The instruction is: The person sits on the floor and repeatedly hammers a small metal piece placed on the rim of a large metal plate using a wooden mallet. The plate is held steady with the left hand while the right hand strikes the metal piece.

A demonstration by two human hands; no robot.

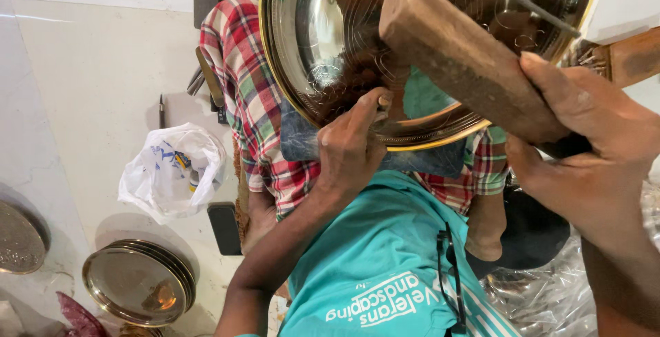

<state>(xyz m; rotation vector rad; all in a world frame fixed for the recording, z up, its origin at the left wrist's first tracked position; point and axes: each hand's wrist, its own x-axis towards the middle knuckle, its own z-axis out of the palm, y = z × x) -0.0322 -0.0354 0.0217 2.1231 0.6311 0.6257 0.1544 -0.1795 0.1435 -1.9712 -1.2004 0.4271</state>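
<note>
Pale floor lay below as the left hand (pixel 350 148) pinched a chisel against the round brass plate (pixel 330 55), the right hand (pixel 584 144) gripping a wooden mallet (pixel 460 55) angled above it.

Gold-rimmed shiny brass plate (pixel 330 48), brown wooden mallet (pixel 467 62), red-green plaid cloth (pixel 247 96), teal shirt (pixel 371 254), white bag (pixel 172 172)

A floor-level metalworking workshop: a stack of brass plates (pixel 139 282) sits on the pale tiled floor (pixel 89 75), hand tools (pixel 206 79) lie about, and a wooden mallet (pixel 467 62) is raised.

Brass plate (pixel 330 48) top beyond frame; chisel tip (pixel 380 103) hidden
</note>
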